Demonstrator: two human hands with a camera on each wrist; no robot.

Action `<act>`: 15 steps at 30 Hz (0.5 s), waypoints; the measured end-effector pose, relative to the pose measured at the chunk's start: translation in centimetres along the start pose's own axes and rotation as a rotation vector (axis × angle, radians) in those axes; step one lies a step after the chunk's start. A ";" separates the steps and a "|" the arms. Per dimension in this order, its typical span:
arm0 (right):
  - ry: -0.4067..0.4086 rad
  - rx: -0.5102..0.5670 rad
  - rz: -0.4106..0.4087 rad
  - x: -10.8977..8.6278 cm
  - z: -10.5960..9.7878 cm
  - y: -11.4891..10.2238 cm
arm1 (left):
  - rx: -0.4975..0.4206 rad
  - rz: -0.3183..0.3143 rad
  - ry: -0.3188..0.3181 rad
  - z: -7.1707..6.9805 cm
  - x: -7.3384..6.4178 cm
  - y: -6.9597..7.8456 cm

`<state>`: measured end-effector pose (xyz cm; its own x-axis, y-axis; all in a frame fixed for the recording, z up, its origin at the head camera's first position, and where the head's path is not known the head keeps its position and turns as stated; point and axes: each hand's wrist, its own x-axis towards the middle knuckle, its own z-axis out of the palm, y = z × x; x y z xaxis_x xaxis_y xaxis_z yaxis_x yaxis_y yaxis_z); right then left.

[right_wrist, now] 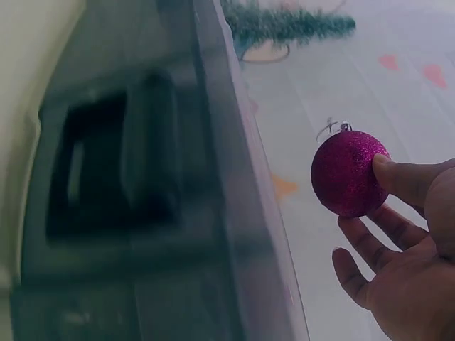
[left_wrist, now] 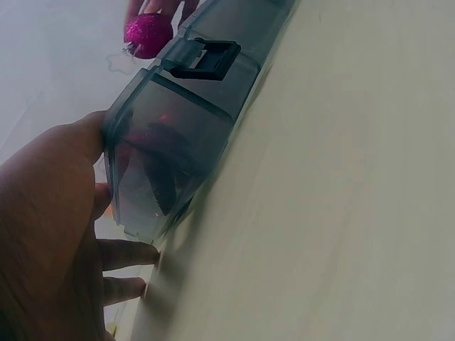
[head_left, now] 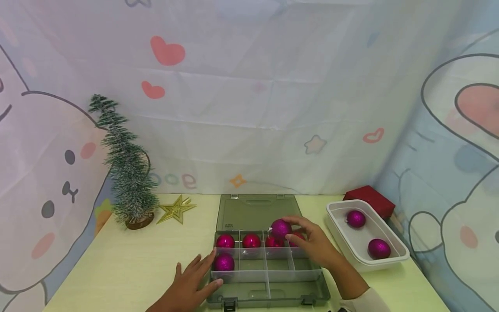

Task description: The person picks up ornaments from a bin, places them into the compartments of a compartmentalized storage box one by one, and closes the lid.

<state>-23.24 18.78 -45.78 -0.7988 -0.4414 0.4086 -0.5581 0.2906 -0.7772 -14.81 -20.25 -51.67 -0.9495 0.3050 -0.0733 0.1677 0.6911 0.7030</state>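
Four purple balls (head_left: 281, 229), four red balls (head_left: 251, 241) — one star (head_left: 176, 210)

The head camera looks forward and down; both wrist cameras (much nearer) share the box (head_left: 252, 263).

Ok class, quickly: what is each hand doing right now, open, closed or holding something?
Left hand: open, touching the side of the compartment box.
Right hand: closed on a purple glitter ball, pinched between fingers and thumb.

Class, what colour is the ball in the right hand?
The ball is glittery magenta, clearest in the right wrist view.
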 end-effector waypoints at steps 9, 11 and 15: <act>-0.062 0.021 -0.039 0.8 3.2 -0.9 | 0.017 0.014 0.011 0.0 0.1 0.0; -0.076 0.007 -0.036 0.9 3.8 -1.1 | 0.022 0.018 0.013 0.0 0.1 0.0; -0.095 -0.086 -0.041 0.9 4.6 -1.2 | 0.020 0.013 0.009 -0.1 0.0 0.2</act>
<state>-22.20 14.11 -46.69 -0.7522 -0.5315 0.3894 -0.6107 0.3407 -0.7148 -14.80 -20.22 -51.46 -0.9494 0.3086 -0.0581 0.1853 0.6999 0.6897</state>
